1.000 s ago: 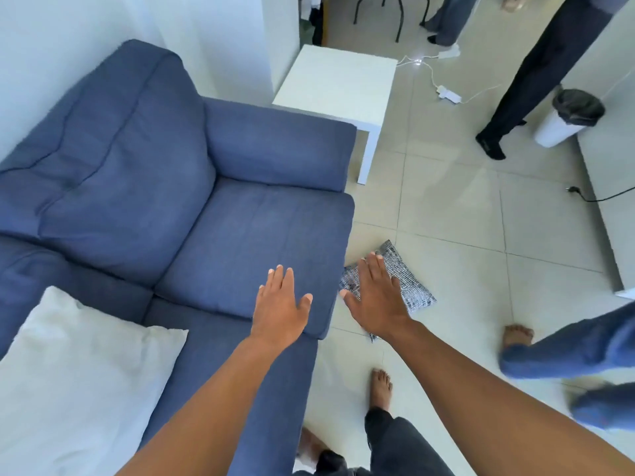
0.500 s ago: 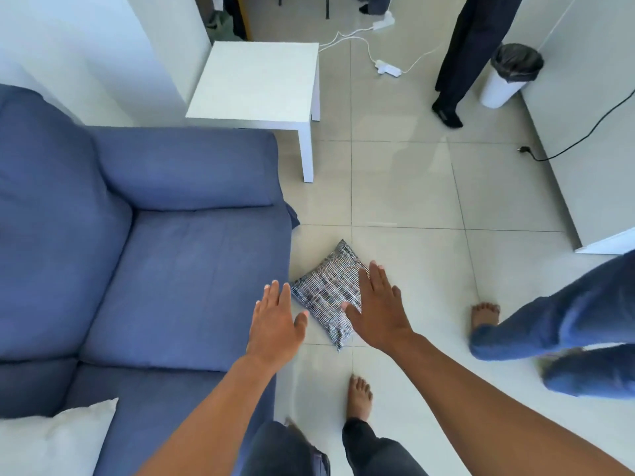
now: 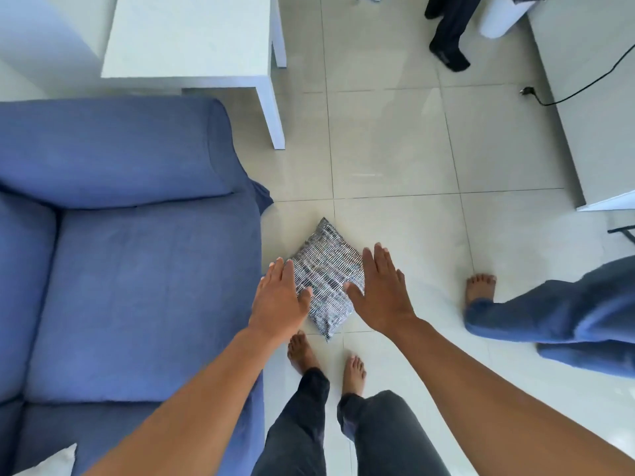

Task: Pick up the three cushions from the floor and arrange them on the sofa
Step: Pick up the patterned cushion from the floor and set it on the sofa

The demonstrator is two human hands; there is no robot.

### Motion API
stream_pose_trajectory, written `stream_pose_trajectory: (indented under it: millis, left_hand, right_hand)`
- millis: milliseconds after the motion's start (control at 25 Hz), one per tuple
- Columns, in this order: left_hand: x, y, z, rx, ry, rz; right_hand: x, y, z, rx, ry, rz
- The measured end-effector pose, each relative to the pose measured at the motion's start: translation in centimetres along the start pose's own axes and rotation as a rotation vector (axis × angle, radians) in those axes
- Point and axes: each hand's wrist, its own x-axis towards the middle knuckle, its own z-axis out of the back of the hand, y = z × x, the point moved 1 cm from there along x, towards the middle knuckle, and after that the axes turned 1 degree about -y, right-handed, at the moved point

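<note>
Black-and-white woven cushion point(image 3: 326, 280) lying on the tiled floor point(image 3: 395, 159) just beside the blue sofa point(image 3: 137, 269). Left hand point(image 3: 280, 300) and right hand point(image 3: 385, 293), palms down with fingers extended and empty, flank the cushion from above; contact cannot be told.

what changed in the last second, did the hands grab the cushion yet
Not yet. The view swung from the sofa down to the floor; left hand and right hand now flank the patterned cushion, open. Cushion stays on the tiles.
</note>
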Motion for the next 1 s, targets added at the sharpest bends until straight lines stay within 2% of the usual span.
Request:
stream_pose_trajectory:
  millis: [200,440,600,760,880,1000]
  left_hand:
    - [10.2,3.0,-5.7,0.032,0.08,0.078]
    - [24.6,9.3,-18.5,0.06,0.148,0.178]
    - [32.2,13.1,-24.7,0.043,0.146,0.239]
    - [38.3,15.6,-28.5,0.037,0.126,0.3]
    - [41.9,16.6,-29.8,-0.016,0.119,0.36]
    - [44.1,18.3,-31.4,-0.082,0.119,0.414]
  right_hand:
    - [8.5,-4.6,-7.9,0.143,-0.037,-0.081]
    - [19.8,-12.2,-23.1,0.189,-0.002,-0.135]
    - [23.8,-16.6,-31.6,0.211,0.046,-0.222]
    - [25.0,-20.3,-38.6,0.279,0.1,-0.434]
    - [25.8,-22.2,-41.2,0.455,0.028,-0.627]
    - [27.7,-23.5,-42.5,0.63,-0.034,-0.742]
